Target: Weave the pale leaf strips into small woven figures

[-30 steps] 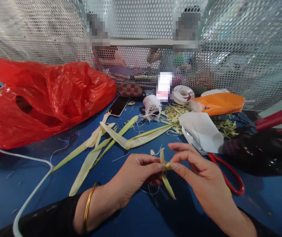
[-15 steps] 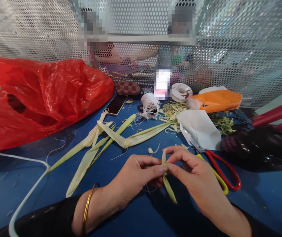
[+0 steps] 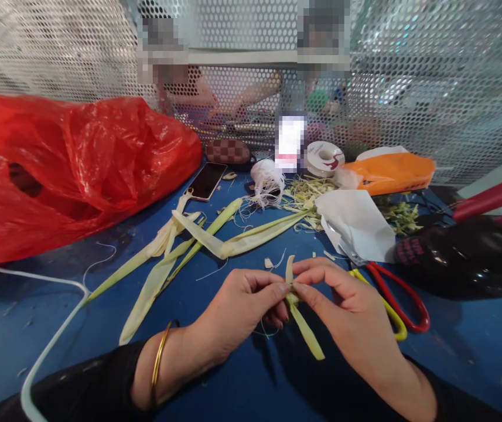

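Between my two hands is a pale yellow-green strip of husk (image 3: 307, 335), its short end pointing up and its longer end hanging down to the right. My left hand (image 3: 244, 316) pinches it at the middle with thumb and forefinger; the other fingers curl underneath. From the other side my right hand (image 3: 347, 310) grips the same spot between thumb and fingertips. Whatever knot or fold lies at the pinch is mostly covered by the fingers. Scissors with red and yellow handles (image 3: 420, 319) lie just right of my right hand. Longer husk leaves (image 3: 147, 302) lie crossed beyond my left hand.
A red plastic bag (image 3: 114, 152) fills the left, with a white cable (image 3: 53, 331) before it. Farther back are a phone (image 3: 207, 180), white thread (image 3: 268, 179), a ribbon spool (image 3: 324, 158), an orange packet (image 3: 395, 173) and white paper (image 3: 358, 223). A black glossy object (image 3: 465, 258) stands right.
The husk strip's lower end now reaches farther down and right and looks flatter. Both hands stay close together, pinching at nearly the same place.
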### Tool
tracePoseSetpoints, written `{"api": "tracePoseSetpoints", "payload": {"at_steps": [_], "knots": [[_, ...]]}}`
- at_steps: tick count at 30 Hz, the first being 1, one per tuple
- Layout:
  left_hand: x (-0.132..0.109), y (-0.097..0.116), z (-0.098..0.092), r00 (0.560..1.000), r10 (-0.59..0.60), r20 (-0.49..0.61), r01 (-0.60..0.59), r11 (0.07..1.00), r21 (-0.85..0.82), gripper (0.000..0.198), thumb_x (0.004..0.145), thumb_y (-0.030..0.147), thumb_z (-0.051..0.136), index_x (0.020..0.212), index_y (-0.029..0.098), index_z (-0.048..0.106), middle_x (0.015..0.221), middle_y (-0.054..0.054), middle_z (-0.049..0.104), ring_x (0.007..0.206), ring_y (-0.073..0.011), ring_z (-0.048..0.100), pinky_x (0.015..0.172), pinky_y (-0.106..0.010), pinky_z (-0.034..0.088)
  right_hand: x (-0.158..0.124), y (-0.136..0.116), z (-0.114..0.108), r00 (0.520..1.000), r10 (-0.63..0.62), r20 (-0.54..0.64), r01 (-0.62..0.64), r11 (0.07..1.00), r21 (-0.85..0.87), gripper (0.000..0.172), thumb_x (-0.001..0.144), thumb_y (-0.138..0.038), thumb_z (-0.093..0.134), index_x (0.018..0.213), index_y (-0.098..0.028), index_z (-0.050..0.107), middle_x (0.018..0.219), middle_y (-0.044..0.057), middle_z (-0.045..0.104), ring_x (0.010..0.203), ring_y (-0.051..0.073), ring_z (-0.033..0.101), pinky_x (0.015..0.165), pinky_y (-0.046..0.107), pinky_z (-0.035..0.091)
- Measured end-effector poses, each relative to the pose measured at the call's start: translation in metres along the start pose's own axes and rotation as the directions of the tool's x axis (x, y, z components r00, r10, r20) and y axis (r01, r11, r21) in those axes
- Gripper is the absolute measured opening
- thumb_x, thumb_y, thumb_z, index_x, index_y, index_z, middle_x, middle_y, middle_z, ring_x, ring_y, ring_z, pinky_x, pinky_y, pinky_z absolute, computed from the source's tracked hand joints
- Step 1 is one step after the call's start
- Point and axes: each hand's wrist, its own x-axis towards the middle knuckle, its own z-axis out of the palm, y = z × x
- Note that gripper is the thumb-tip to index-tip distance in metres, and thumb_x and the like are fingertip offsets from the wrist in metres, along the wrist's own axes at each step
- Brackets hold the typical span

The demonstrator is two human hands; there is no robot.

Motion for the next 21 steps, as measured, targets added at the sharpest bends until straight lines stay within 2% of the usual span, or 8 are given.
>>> {"api": "tracePoseSetpoints", "payload": {"at_steps": [5, 7, 9, 11, 14, 17, 19, 21], "knots": [[0.000, 0.001, 0.000, 1.000, -0.002, -0.017, 0.002, 1.000, 0.019, 0.028, 0.081, 0.031, 0.062, 0.059, 0.014, 0.062, 0.053, 0.002, 0.057, 0.049, -0.0060, 0.050, 0.054, -0.018, 0.041, 0.002, -0.002, -0.001, 0.999, -0.042, 0.015, 0.042, 0.999, -0.011, 0.014, 0.082, -0.021, 0.064, 0.069, -0.021, 0.065, 0.088, 0.002, 0.069, 0.085, 0.017, 0.065, 0.076, 0.026, 0.052], [0.001, 0.002, -0.001, 0.999, 0.012, -0.038, -0.012, 1.000, 0.001, 0.027, 0.080, 0.031, 0.062, 0.059, 0.014, 0.061, 0.053, 0.002, 0.057, 0.049, -0.0062, 0.049, 0.054, -0.019, 0.041, 0.004, -0.002, -0.006, 0.994, -0.109, 0.024, 0.110, 0.994, -0.023, 0.010, 0.085, -0.017, 0.060, 0.079, -0.022, 0.066, 0.092, 0.002, 0.069, 0.090, 0.017, 0.065, 0.080, 0.026, 0.052], [0.001, 0.003, -0.002, 0.997, 0.022, -0.070, -0.024, 0.999, -0.021, 0.028, 0.080, 0.030, 0.060, 0.057, 0.014, 0.060, 0.053, 0.002, 0.057, 0.048, -0.0063, 0.048, 0.053, -0.019, 0.041, 0.006, -0.003, -0.011, 0.975, -0.216, 0.045, 0.219, 0.973, -0.067, 0.016, 0.087, -0.012, 0.055, 0.092, -0.023, 0.066, 0.100, 0.003, 0.068, 0.098, 0.017, 0.063, 0.087, 0.028, 0.050], [0.002, 0.003, -0.003, 0.995, 0.030, -0.095, -0.034, 0.999, -0.037, 0.030, 0.080, 0.029, 0.059, 0.055, 0.014, 0.059, 0.054, 0.001, 0.056, 0.049, -0.0061, 0.048, 0.053, -0.018, 0.041, 0.008, -0.003, -0.017, 0.939, -0.323, 0.119, 0.338, 0.931, -0.137, 0.023, 0.086, -0.007, 0.053, 0.098, -0.024, 0.065, 0.108, 0.004, 0.066, 0.105, 0.017, 0.061, 0.093, 0.030, 0.048], [0.003, 0.003, -0.004, 0.995, 0.039, -0.094, -0.043, 0.998, -0.041, 0.029, 0.080, 0.028, 0.058, 0.055, 0.013, 0.060, 0.054, 0.001, 0.056, 0.049, -0.0062, 0.049, 0.053, -0.018, 0.041, 0.011, -0.002, -0.021, 0.860, -0.428, 0.278, 0.490, 0.845, -0.215, 0.024, 0.082, -0.005, 0.058, 0.099, -0.022, 0.063, 0.114, 0.007, 0.062, 0.111, 0.020, 0.057, 0.096, 0.035, 0.046], [0.003, 0.001, -0.004, 0.997, 0.043, -0.069, -0.046, 0.998, -0.038, 0.028, 0.080, 0.029, 0.059, 0.056, 0.014, 0.060, 0.055, 0.001, 0.056, 0.050, -0.0068, 0.050, 0.054, -0.019, 0.041, 0.012, 0.000, -0.018, 0.795, -0.523, 0.307, 0.597, 0.764, -0.245, 0.019, 0.083, -0.007, 0.061, 0.096, -0.021, 0.063, 0.107, 0.008, 0.065, 0.107, 0.022, 0.058, 0.096, 0.040, 0.044], [0.003, 0.000, -0.003, 0.997, 0.054, -0.055, -0.056, 0.998, -0.026, 0.028, 0.079, 0.030, 0.060, 0.057, 0.014, 0.060, 0.055, 0.002, 0.056, 0.051, -0.0070, 0.049, 0.055, -0.019, 0.042, 0.011, 0.000, -0.016, 0.793, -0.547, 0.269, 0.606, 0.756, -0.249, 0.015, 0.086, -0.008, 0.060, 0.092, -0.021, 0.064, 0.099, 0.006, 0.067, 0.098, 0.020, 0.061, 0.097, 0.042, 0.042], [0.003, 0.000, -0.004, 0.997, 0.069, -0.044, -0.069, 0.998, 0.001, 0.027, 0.079, 0.029, 0.060, 0.057, 0.014, 0.060, 0.054, 0.002, 0.055, 0.051, -0.0069, 0.048, 0.055, -0.019, 0.042, 0.009, 0.000, -0.014, 0.824, -0.520, 0.225, 0.564, 0.790, -0.239, 0.013, 0.087, -0.009, 0.060, 0.088, -0.021, 0.064, 0.094, 0.004, 0.068, 0.091, 0.018, 0.063, 0.097, 0.041, 0.042]]}}
